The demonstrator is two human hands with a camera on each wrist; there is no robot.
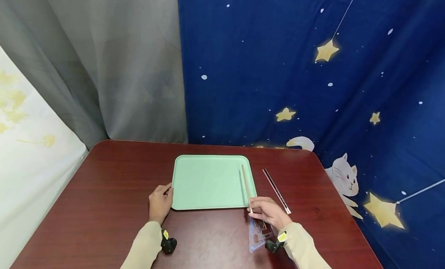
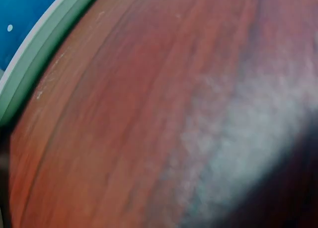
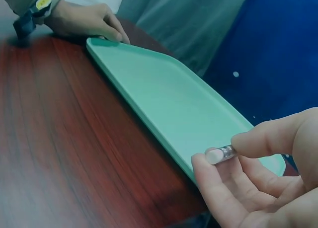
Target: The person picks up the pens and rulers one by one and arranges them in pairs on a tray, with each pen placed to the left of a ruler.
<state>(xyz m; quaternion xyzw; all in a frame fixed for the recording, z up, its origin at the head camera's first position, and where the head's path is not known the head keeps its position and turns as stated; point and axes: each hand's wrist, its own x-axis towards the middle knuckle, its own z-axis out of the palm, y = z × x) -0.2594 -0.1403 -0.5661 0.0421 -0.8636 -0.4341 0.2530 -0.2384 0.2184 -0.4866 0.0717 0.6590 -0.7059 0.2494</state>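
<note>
Two hands, one pencil, one tray and one narrow ruler appear on a single reddish-brown table; clear triangular set squares lie partly beneath the right forearm, their number not determinable where they overlap. The pale green tray, shallow with a raised rim, is the sole container. The pencil slants above its right side, the far end over the tray floor, the near end at the front right corner; contact with the floor cannot be judged. The right hand pinches the pencil between thumb and fingers near its white-tipped, metal-banded end. The left hand touches the tray's left rim; whether its fingers curl around the edge cannot be told. The ruler lies at an angle to the right of the tray, apart from it. Two wrists each bear one black device.
</note>
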